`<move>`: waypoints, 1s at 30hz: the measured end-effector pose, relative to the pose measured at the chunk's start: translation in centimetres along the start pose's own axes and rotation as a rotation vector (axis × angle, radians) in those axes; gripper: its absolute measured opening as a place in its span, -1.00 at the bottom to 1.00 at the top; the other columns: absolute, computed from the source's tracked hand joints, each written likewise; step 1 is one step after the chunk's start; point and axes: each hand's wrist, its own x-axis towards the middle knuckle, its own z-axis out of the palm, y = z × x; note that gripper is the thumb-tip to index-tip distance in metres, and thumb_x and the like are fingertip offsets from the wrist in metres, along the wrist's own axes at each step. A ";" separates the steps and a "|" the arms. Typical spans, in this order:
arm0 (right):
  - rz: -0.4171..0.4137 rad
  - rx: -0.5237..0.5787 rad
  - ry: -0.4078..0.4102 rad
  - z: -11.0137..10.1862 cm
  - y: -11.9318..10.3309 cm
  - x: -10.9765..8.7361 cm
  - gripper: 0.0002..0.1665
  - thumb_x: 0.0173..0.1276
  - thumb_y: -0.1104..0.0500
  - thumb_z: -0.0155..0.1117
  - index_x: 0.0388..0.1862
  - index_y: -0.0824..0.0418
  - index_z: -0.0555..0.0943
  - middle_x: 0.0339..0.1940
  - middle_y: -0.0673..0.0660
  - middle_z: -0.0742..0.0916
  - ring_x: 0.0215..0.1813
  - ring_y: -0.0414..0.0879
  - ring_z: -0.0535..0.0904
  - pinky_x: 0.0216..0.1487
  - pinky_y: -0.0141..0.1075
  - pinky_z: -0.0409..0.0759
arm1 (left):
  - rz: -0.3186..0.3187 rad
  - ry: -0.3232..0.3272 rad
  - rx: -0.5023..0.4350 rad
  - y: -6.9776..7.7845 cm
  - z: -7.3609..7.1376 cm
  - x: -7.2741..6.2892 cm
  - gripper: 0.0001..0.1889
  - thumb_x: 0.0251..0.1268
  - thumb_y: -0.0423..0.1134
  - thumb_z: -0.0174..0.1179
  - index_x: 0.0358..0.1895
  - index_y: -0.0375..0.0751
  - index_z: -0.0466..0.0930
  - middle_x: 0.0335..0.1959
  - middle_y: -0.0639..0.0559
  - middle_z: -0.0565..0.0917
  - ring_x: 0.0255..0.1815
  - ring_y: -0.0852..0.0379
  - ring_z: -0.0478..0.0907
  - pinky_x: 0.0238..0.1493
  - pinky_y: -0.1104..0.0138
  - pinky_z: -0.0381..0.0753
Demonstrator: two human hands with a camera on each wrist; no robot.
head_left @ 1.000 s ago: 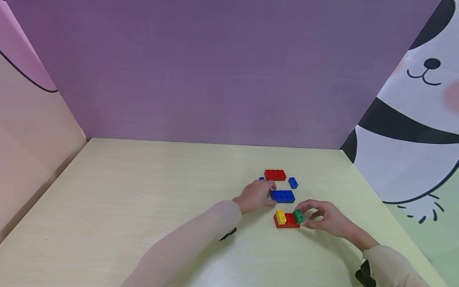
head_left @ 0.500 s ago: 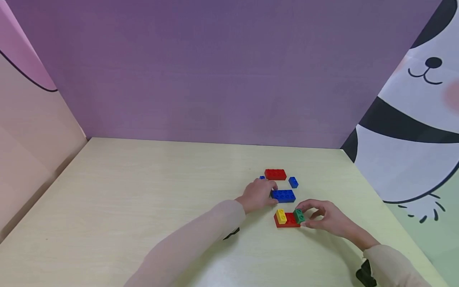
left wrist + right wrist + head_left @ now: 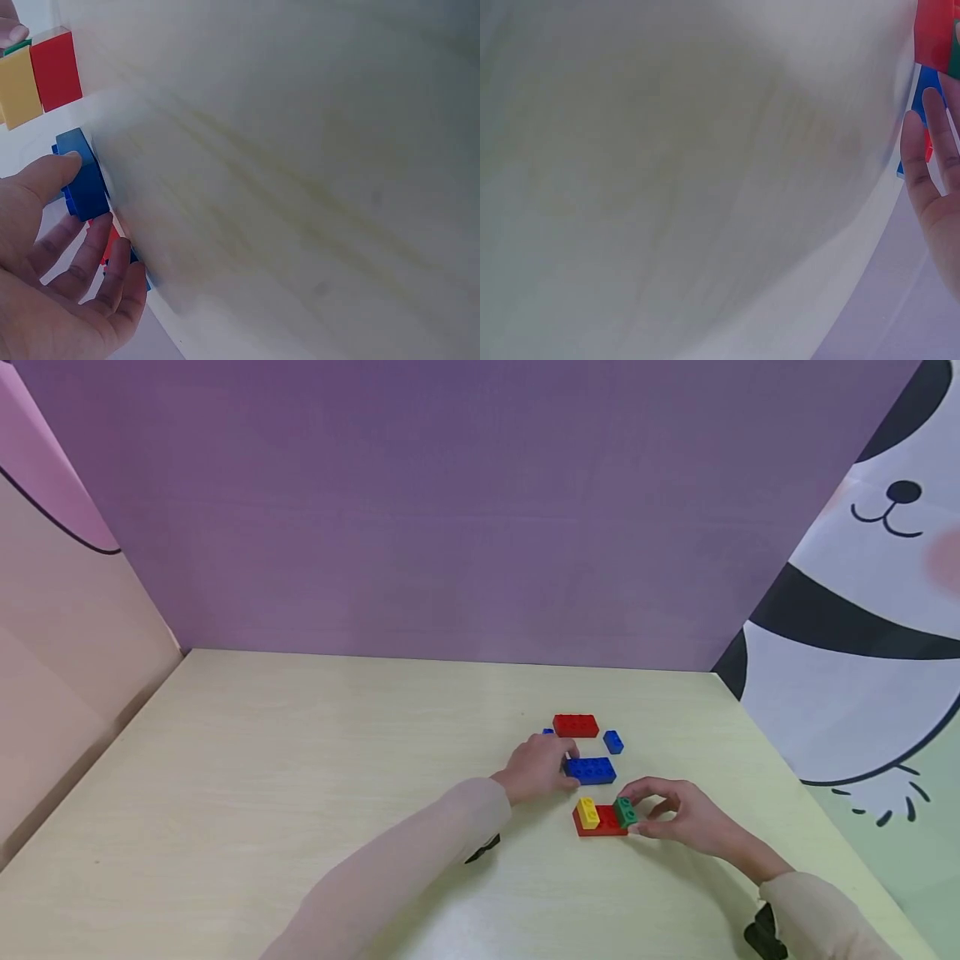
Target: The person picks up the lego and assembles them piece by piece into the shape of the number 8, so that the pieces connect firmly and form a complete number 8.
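In the head view my left hand pinches the left end of a long blue building brick lying on the table. The left wrist view has the thumb on one side of that blue brick and fingers at the other. Nearer to me lies a red brick, with a small yellow brick on its left end and a small green brick on its right. Thumb and forefinger of my right hand pinch the green brick. At the right wrist view's edge, the red brick is only partly visible.
Behind the blue brick lies another red brick. A small blue brick sits to its right, and a second small blue brick is mostly hidden behind my left hand. A purple wall bounds the pale table at the back.
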 end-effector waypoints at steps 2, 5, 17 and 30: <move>-0.002 0.001 0.000 0.0 -0.1 0.0 -0.58 0.14 0.23 0.33 0.01 0.22 0.50 -0.10 0.15 0.65 -0.09 -0.42 0.51 -0.22 -0.36 0.59 | 0.001 -0.002 -0.007 -0.1 0.0 0.0 -0.60 0.00 -0.03 0.33 -0.02 0.08 0.54 -0.22 0.20 0.59 -0.18 0.29 0.42 -0.08 0.43 0.47; -0.005 0.001 -0.001 0.0 -0.1 0.0 -0.58 0.14 0.23 0.32 0.00 0.22 0.50 -0.10 0.15 0.65 -0.09 -0.41 0.51 -0.22 -0.36 0.59 | 0.001 -0.010 -0.015 -0.2 0.0 -0.1 -0.60 0.00 -0.03 0.33 -0.03 0.08 0.54 -0.24 0.20 0.58 -0.22 0.30 0.42 -0.11 0.45 0.47; -0.003 0.012 -0.005 0.1 -0.2 0.0 -0.59 0.15 0.23 0.32 0.00 0.21 0.51 -0.08 0.16 0.64 -0.07 -0.43 0.49 -0.21 -0.35 0.60 | 0.019 0.011 -0.041 -0.8 0.1 -0.1 -0.61 -0.02 -0.01 0.34 -0.06 0.10 0.56 -0.24 0.20 0.60 -0.25 0.30 0.43 -0.21 0.46 0.45; 0.006 0.038 -0.003 0.1 0.1 0.1 -0.59 0.14 0.23 0.32 -0.01 0.24 0.50 -0.11 0.15 0.65 -0.08 -0.41 0.51 -0.20 -0.35 0.60 | 0.061 0.067 -0.100 -0.9 -1.1 -0.9 -0.61 -0.03 -0.04 0.36 -0.07 0.09 0.54 -0.19 0.18 0.60 -0.16 0.26 0.46 -0.17 0.44 0.46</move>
